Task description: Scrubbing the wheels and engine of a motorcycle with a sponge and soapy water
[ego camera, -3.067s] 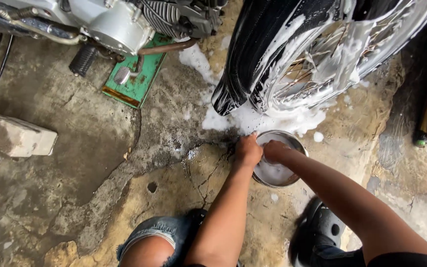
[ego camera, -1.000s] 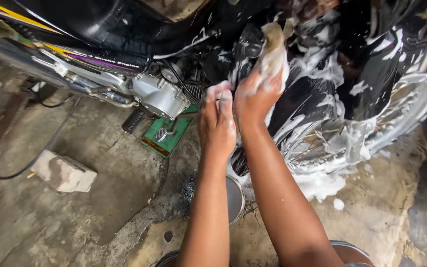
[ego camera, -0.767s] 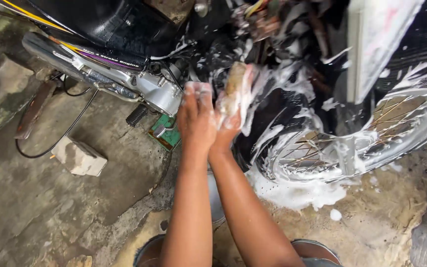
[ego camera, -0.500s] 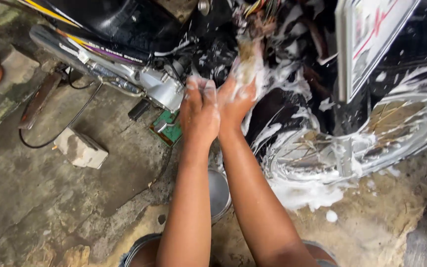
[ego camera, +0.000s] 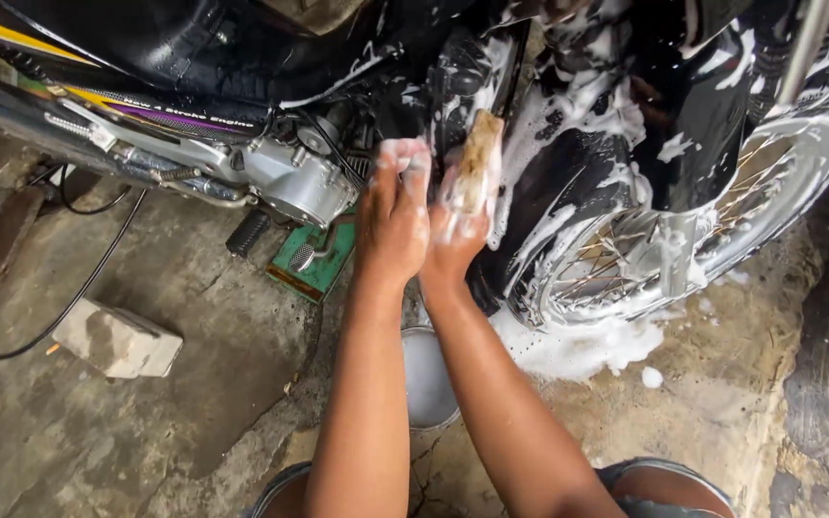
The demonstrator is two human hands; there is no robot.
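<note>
- your right hand point(ego camera: 453, 240) grips a soapy tan sponge point(ego camera: 477, 168), pressed against the black motorcycle point(ego camera: 683, 105) just above its spoked wheel point(ego camera: 645, 259).
- your left hand point(ego camera: 393, 225), foam-coated and holding nothing, is loosely curled just beside the sponge.
- a metal bowl point(ego camera: 427, 379) sits on the ground below the motorcycle.

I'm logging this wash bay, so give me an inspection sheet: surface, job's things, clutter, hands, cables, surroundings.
Surface: cracked concrete floor, wet, foam puddle under the wheel.
Job's things: soapy sponge; motorcycle covered in suds; metal bowl below the arms.
Clutter: stone block; green board under the engine.
Hands: right hand grips the sponge; left hand foamy, pressed beside it.
Cables: black cable looping across the floor.
Surroundings: spoked wheel, exhaust pipe.
</note>
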